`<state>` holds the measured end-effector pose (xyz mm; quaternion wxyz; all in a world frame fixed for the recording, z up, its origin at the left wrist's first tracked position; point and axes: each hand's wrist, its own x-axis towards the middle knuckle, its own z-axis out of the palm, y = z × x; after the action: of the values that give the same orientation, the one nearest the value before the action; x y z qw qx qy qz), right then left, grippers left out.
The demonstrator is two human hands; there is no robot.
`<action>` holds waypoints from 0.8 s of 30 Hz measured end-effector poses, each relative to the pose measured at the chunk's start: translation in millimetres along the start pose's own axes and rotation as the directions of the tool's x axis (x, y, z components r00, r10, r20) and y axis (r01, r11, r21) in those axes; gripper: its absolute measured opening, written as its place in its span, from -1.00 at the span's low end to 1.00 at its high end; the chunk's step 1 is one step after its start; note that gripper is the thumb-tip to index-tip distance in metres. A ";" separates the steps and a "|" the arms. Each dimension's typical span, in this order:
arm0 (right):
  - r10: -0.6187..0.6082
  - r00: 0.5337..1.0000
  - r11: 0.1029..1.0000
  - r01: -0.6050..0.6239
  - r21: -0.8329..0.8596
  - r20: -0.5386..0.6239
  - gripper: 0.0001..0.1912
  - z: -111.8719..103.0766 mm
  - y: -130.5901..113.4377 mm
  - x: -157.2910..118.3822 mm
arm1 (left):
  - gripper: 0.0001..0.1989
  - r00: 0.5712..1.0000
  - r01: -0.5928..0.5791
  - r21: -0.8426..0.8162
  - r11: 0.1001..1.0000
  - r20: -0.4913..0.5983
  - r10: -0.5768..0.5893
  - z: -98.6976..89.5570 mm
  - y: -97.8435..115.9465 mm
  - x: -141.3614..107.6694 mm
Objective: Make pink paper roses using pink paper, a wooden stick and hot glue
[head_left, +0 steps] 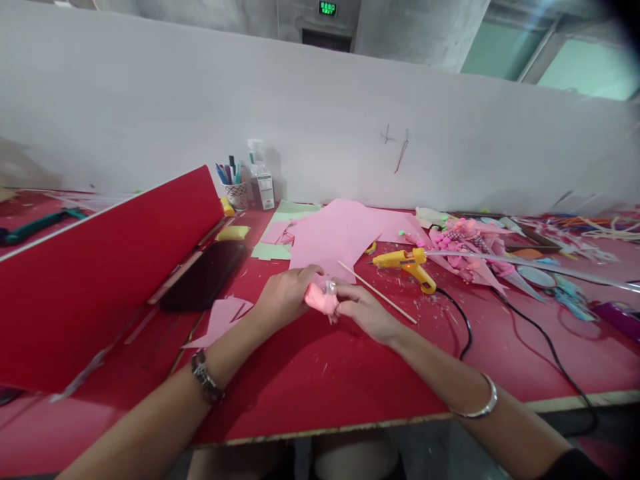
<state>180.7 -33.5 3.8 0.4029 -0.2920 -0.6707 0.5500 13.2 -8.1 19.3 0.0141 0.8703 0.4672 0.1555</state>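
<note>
Our left hand [281,294] and right hand [369,315] grasp an irregular pink piece [320,300] in their fingers [347,309]. A pistol-shaped yellow glue gun [411,264] lies at two o'clock.

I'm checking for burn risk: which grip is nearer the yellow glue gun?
Right. The right grip is just left of the glue gun and nearer the person; the left grip is farther left, across the pink piece.

The left forearm [167,393] and right forearm [445,370] slanted inward from below. The left hand [280,293] arched over, fingers [311,271] bent; the right hand [370,315] faced it, near, fingers curled close above the thumb [346,309].
</note>
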 end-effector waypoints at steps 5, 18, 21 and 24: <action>-0.004 0.999 0.928 0.019 0.372 -0.041 -0.77 0.0 0.5 0.2 | -0.63 0.991 0.131 0.040 0.991 -0.027 -0.130 -5.5 -12.9 4.3; 0.151 0.910 0.848 0.081 0.523 -0.386 -0.79 -8.1 0.2 3.3 | -0.53 0.922 0.387 0.275 0.880 -0.085 -0.379 3.3 -76.3 -0.1; 0.171 0.922 0.855 0.038 0.518 -0.349 -0.89 -7.1 2.8 3.5 | -0.49 0.948 0.296 0.269 0.917 -0.196 -0.249 7.3 -65.3 0.4; 0.165 0.934 0.871 0.013 0.491 -0.317 -0.87 -5.9 4.8 2.3 | -0.52 0.951 0.183 0.185 0.966 -0.281 -0.126 12.5 -49.8 1.2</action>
<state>184.3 -27.5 0.0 0.5533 -0.3007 -0.4167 0.6556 -22.9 22.4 -0.7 -0.1283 0.7984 0.5456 0.2198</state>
